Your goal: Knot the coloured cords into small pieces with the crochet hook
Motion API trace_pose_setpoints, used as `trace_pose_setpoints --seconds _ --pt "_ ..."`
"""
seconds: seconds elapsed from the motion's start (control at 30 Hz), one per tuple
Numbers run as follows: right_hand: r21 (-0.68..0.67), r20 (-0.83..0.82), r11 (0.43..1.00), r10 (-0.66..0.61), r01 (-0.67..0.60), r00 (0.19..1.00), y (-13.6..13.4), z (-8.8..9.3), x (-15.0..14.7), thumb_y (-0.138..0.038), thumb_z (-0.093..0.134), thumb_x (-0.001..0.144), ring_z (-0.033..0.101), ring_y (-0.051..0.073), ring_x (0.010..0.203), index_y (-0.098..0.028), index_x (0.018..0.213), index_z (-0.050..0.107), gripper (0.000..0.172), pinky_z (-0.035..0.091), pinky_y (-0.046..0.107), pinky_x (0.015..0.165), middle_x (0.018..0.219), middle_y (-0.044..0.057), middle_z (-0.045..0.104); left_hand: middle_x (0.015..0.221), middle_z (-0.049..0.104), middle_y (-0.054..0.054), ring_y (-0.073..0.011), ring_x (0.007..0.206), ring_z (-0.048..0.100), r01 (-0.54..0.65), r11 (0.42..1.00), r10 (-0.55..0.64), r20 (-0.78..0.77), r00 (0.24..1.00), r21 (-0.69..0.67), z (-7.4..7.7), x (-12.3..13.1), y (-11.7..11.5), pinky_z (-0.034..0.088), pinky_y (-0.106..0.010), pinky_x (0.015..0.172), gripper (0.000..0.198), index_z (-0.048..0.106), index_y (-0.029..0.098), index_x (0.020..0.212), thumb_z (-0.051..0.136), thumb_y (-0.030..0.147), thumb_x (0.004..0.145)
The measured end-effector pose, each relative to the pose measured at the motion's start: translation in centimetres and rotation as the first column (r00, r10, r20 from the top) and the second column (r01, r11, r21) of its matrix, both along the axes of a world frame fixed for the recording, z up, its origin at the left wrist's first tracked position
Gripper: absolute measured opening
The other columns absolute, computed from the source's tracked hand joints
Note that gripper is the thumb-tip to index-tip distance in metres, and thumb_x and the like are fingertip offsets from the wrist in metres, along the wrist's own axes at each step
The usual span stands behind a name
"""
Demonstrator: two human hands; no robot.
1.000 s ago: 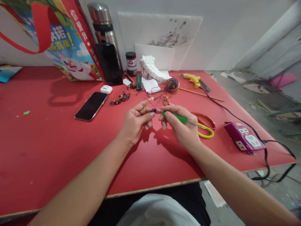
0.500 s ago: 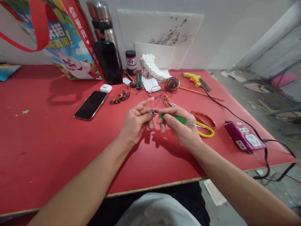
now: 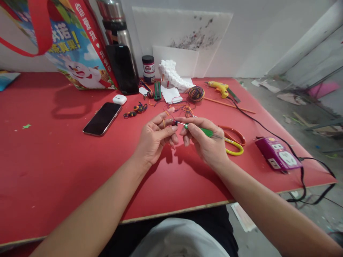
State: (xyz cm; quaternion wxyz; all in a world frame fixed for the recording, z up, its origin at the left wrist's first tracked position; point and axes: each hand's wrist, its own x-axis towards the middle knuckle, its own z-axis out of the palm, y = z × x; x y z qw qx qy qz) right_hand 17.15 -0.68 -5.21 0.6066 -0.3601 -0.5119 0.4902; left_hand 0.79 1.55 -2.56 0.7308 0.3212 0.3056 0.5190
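Observation:
My right hand (image 3: 207,137) is closed around the green handle of a crochet hook (image 3: 206,132), whose thin metal shaft points left. Between the thumb and fingers of my left hand (image 3: 155,137) is a small dark piece of crochet (image 3: 175,123), with the hook's tip at it. Orange and purple yarn (image 3: 164,123) loops over the left fingers and trails back to a multicoloured yarn ball (image 3: 196,94). Scissors (image 3: 235,146) with one orange and one yellow handle lie on the table, partly hidden behind my right hand.
On the red table (image 3: 66,171) lie a phone (image 3: 102,119), a white earbud case (image 3: 119,99) and a knotted yarn piece (image 3: 135,110). A yellow glue gun (image 3: 219,88) and purple power socket (image 3: 278,154) sit right, joined by black cable. Bag (image 3: 85,71), flask (image 3: 124,39) and jar (image 3: 148,69) stand behind.
The hook's handle has turned slightly in my right hand, and its shaft now slopes down to the right from the crochet piece. That dark piece sits a little higher between my left fingers.

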Motion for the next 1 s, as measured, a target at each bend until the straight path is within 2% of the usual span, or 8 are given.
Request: trace_pose_setpoints --seconds 0.17,0.3,0.4,0.47,0.6,0.7,0.87,1.0 --pt "-0.014 -0.010 0.999 -0.028 0.028 1.000 0.1 0.0 0.0 -0.040 0.078 0.095 0.067 0.012 0.057 -0.021 0.108 0.083 0.023 0.057 0.030 0.059 0.083 0.003 0.079 0.074 0.075 0.003 -0.0103 0.056 0.071 -0.020 1.000 0.020 0.004 1.000 -0.017 -0.1 0.1 0.2 0.057 -0.020 0.056 0.044 0.078 0.014 0.112 0.085 0.001 0.071" --pt "-0.005 -0.031 0.994 -0.106 0.105 0.994 0.2 -0.1 0.0 -0.041 0.082 0.091 0.066 0.011 0.054 -0.021 0.102 0.082 0.023 0.056 0.028 0.056 0.078 0.001 0.079 0.077 0.080 -0.003 -0.0111 0.061 0.073 -0.044 0.997 0.043 -0.026 0.999 -0.062 -0.2 0.2 0.3 0.060 -0.020 0.063 0.041 0.075 0.011 0.115 0.081 0.000 0.077" --pt "0.014 0.003 0.990 -0.137 0.137 0.991 0.2 -0.1 0.0 -0.039 0.082 0.092 0.065 0.011 0.054 -0.022 0.102 0.082 0.020 0.056 0.028 0.056 0.076 0.000 0.078 0.081 0.082 -0.008 -0.0119 0.065 0.076 -0.055 0.995 0.053 -0.032 0.998 -0.078 -0.1 0.3 0.2 0.060 -0.019 0.065 0.040 0.073 0.009 0.118 0.077 -0.002 0.079" --pt "0.023 0.036 0.990 -0.143 0.143 0.989 0.1 -0.2 0.0 -0.041 0.082 0.092 0.065 0.011 0.053 -0.023 0.104 0.082 0.022 0.057 0.029 0.056 0.075 -0.001 0.077 0.081 0.082 -0.006 -0.0119 0.064 0.075 -0.052 0.996 0.050 -0.039 0.998 -0.074 -0.1 0.3 0.2 0.060 -0.018 0.062 0.041 0.073 0.009 0.118 0.077 -0.003 0.078" --pt "0.053 0.069 0.991 -0.127 0.123 0.990 0.0 -0.2 0.1 -0.041 0.079 0.095 0.064 0.011 0.055 -0.023 0.107 0.083 0.022 0.056 0.028 0.056 0.076 -0.001 0.076 0.076 0.077 0.002 -0.0111 0.052 0.071 -0.056 0.996 0.053 -0.049 0.997 -0.064 0.2 0.2 0.2 0.055 -0.019 0.048 0.040 0.073 0.012 0.111 0.077 -0.003 0.074" --pt "0.074 0.069 0.992 -0.107 0.102 0.992 0.0 -0.1 0.1 -0.035 0.076 0.098 0.065 0.010 0.055 -0.023 0.108 0.084 0.017 0.054 0.026 0.056 0.076 -0.001 0.076 0.075 0.076 0.002 -0.0113 0.048 0.070 -0.056 0.995 0.052 -0.052 0.997 -0.079 0.6 0.0 0.2 0.054 -0.019 0.045 0.035 0.073 0.010 0.109 0.073 -0.003 0.076" --pt "0.081 0.050 0.994 -0.083 0.079 0.995 0.1 -0.1 0.1 -0.028 0.077 0.097 0.066 0.009 0.054 -0.022 0.106 0.084 0.014 0.055 0.025 0.055 0.075 -0.002 0.077 0.069 0.077 -0.002 -0.0119 0.055 0.075 -0.064 0.993 0.059 -0.057 0.997 -0.096 0.8 0.0 0.3 0.060 -0.016 0.055 0.028 0.072 0.008 0.108 0.068 -0.004 0.083" --pt "0.105 0.057 0.994 -0.043 0.037 0.997 0.0 0.2 0.0 -0.022 0.081 0.090 0.069 0.010 0.056 -0.022 0.106 0.083 0.016 0.059 0.025 0.058 0.079 -0.002 0.080 0.071 0.080 -0.003 -0.0120 0.060 0.077 -0.064 0.993 0.059 -0.055 0.997 -0.096 0.4 0.1 0.5 0.062 -0.015 0.061 0.032 0.070 0.010 0.110 0.067 -0.008 0.083"
